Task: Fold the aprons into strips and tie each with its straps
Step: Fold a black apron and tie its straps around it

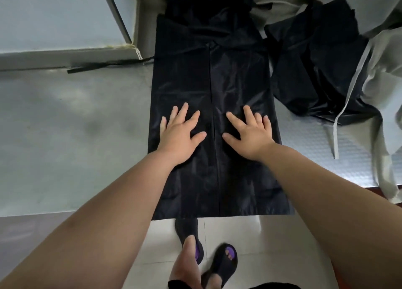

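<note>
A black apron (217, 75) lies lengthwise on the grey table (65, 125), both long sides folded in so their edges meet along a centre seam. Its near end hangs slightly over the table's front edge. My left hand (180, 134) presses flat on the left flap, fingers spread. On the right flap my right hand (250, 134) lies flat too, fingers spread. One black strap (104, 65) trails off to the left from the apron's far part. The far end is bunched against the wall.
A heap of black aprons (315, 71) lies at the right, partly on grey cloth (382, 75) with a long grey strap (345, 106). A raised ledge (65, 54) borders the table at far left. Below are tiled floor and my feet in black sandals (221, 264).
</note>
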A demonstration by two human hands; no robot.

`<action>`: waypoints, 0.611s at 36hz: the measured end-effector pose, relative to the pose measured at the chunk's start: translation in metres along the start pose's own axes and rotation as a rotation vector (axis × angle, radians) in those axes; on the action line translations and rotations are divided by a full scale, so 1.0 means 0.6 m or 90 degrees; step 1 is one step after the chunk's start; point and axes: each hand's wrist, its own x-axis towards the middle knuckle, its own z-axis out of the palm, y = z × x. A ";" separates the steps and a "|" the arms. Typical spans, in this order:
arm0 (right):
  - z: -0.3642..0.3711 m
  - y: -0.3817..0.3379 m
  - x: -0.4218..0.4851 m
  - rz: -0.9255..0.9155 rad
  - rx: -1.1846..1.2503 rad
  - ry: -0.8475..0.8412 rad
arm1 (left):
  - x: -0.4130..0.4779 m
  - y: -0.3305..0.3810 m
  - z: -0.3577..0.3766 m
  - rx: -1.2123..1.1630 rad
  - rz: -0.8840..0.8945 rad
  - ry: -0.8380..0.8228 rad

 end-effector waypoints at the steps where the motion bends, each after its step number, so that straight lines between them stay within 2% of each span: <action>1: -0.004 0.000 0.010 -0.004 0.001 0.005 | 0.012 -0.002 -0.002 0.002 0.006 0.001; 6: -0.013 -0.002 0.014 0.002 0.051 0.086 | 0.032 -0.001 -0.005 -0.010 0.020 0.031; 10: -0.005 -0.008 -0.005 -0.028 0.008 0.162 | 0.011 0.005 -0.001 0.002 0.019 0.095; 18: 0.032 -0.008 -0.097 -0.099 0.036 0.102 | -0.090 0.016 0.011 -0.018 0.048 0.103; 22: 0.045 -0.004 -0.140 -0.101 -0.002 0.078 | -0.141 0.012 0.021 -0.010 0.033 0.035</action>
